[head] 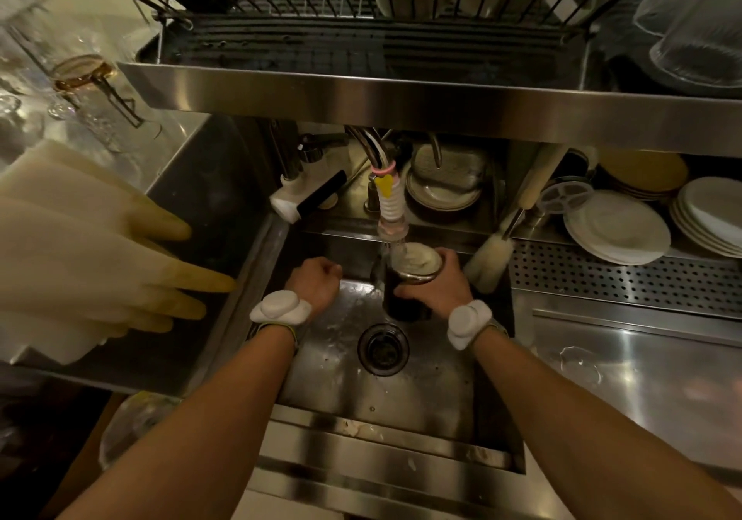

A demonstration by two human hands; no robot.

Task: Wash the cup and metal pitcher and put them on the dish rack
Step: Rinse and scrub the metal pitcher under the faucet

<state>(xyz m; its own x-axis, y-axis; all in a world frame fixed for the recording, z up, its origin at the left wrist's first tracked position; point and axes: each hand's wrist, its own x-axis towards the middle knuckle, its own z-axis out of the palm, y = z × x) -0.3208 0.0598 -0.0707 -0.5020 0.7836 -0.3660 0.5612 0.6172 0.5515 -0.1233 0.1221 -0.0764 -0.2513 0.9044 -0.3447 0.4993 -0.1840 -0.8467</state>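
Where the dish rack [361, 50] spans overhead, entries follow: sink [421, 399], steel, below it; tap [391, 222] at the sink's back; cup [401, 302], dark, foam at its mouth, under the tap, gripped by right hand [439, 278]; left hand [317, 282] fisted, nothing showing inside.

The cup [409, 278] is in the sink [421, 391] under the tap [391, 214]. Plates [614, 228] sit far right. The dish rack [361, 1] is above.
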